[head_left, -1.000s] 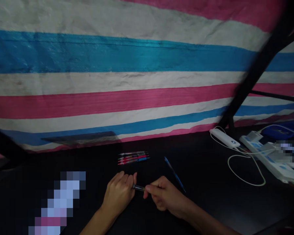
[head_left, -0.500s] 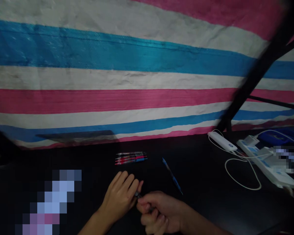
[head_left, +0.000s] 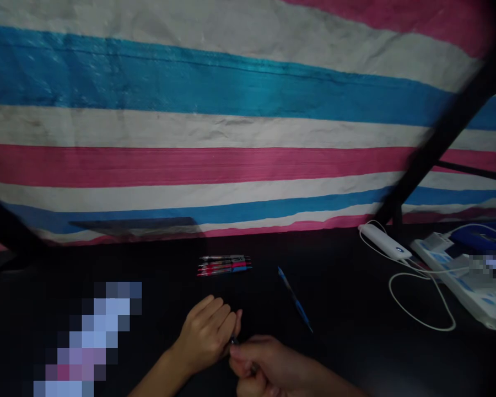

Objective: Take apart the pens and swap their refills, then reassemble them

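Observation:
At the bottom centre, my left hand (head_left: 209,335) is closed, its fingers curled round one end of a small dark, pen-like object (head_left: 233,341). My right hand (head_left: 264,364) touches it from the right, thumb and fingers pinched on the same object; most of it is hidden by the fingers. Beyond my left hand, several pens (head_left: 224,266) with red, clear and blue parts lie side by side on the black table (head_left: 157,275). A single blue pen (head_left: 295,299) lies slanted to the right of them.
On the right are a white power strip (head_left: 458,286) with plugs, a white device (head_left: 384,240) with a looped cable, and a blue item (head_left: 479,236). A striped sheet (head_left: 231,165) hangs behind, with dark frame bars at both sides. A pixelated patch covers the lower left.
The view has shifted slightly, so the table items appear a little further right. Both hands sit slightly lower in the picture, still closed together on the dark object.

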A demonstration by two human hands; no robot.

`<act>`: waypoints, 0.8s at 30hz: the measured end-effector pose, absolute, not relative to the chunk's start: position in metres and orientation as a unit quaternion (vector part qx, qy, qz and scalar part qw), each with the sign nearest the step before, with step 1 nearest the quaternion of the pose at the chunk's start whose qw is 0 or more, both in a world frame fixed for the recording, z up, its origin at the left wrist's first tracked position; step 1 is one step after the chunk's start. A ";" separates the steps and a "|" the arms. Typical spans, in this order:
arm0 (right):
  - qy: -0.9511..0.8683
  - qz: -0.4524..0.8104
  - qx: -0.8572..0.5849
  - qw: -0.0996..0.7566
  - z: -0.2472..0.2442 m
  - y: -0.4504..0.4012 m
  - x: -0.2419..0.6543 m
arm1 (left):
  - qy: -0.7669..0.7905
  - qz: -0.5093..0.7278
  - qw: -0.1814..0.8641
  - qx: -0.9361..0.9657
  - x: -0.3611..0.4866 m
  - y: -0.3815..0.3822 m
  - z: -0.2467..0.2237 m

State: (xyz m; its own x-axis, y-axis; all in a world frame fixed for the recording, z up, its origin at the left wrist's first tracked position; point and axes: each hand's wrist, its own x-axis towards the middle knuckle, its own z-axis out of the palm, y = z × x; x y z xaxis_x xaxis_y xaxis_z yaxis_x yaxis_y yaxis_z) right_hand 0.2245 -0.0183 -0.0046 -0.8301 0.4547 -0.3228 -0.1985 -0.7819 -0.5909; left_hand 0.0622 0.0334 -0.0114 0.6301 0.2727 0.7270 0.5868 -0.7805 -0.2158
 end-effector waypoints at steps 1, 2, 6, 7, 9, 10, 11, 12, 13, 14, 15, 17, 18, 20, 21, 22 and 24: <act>-0.287 0.903 -0.254 0.192 -0.003 -0.020 0.222 | -0.248 -0.346 0.222 -0.877 0.063 0.033 -0.012; -0.294 0.892 -0.277 0.204 -0.001 -0.021 0.221 | -0.250 -0.339 0.222 -0.879 0.063 0.033 -0.012; -0.330 0.828 -0.396 0.220 0.001 -0.026 0.216 | -0.260 -0.320 0.225 -0.883 0.065 0.032 -0.013; -0.366 0.794 -0.439 0.208 0.000 -0.027 0.216 | -0.263 -0.314 0.226 -0.884 0.065 0.031 -0.013; -0.446 0.698 -0.525 0.197 -0.002 -0.028 0.214 | -0.271 -0.300 0.225 -0.887 0.065 0.031 -0.013; -0.490 0.636 -0.562 0.199 -0.002 -0.029 0.214 | -0.276 -0.292 0.225 -0.888 0.065 0.030 -0.013; -0.530 0.575 -0.590 0.201 -0.002 -0.029 0.213 | -0.282 -0.283 0.225 -0.889 0.064 0.030 -0.013; -0.567 0.520 -0.606 0.203 0.000 -0.029 0.213 | -0.291 -0.272 0.223 -0.890 0.064 0.030 -0.012; -0.607 0.471 -0.608 0.200 0.002 -0.028 0.214 | -0.301 -0.257 0.218 -0.892 0.064 0.030 -0.011; -0.649 0.426 -0.601 0.188 0.004 -0.027 0.215 | -0.314 -0.236 0.208 -0.896 0.063 0.030 -0.009; -0.688 0.387 -0.589 0.175 0.007 -0.026 0.216 | -0.327 -0.212 0.195 -0.900 0.063 0.030 -0.007; -0.745 0.310 -0.572 0.147 0.011 -0.023 0.219 | -0.357 -0.156 0.162 -0.906 0.065 0.029 -0.002; -0.766 0.267 -0.570 0.129 0.012 -0.021 0.221 | -0.373 -0.129 0.146 -0.907 0.066 0.028 0.000; -0.797 0.186 -0.568 0.087 0.012 -0.017 0.226 | -0.396 -0.085 0.113 -0.907 0.068 0.025 0.003; -0.809 0.156 -0.563 0.070 0.011 -0.015 0.228 | -0.404 -0.070 0.096 -0.907 0.070 0.024 0.003; -0.817 0.133 -0.558 0.058 0.011 -0.012 0.230 | -0.408 -0.061 0.079 -0.907 0.070 0.023 0.004; -0.828 0.107 -0.547 0.055 0.010 -0.007 0.235 | -0.411 -0.069 0.051 -0.908 0.070 0.022 0.004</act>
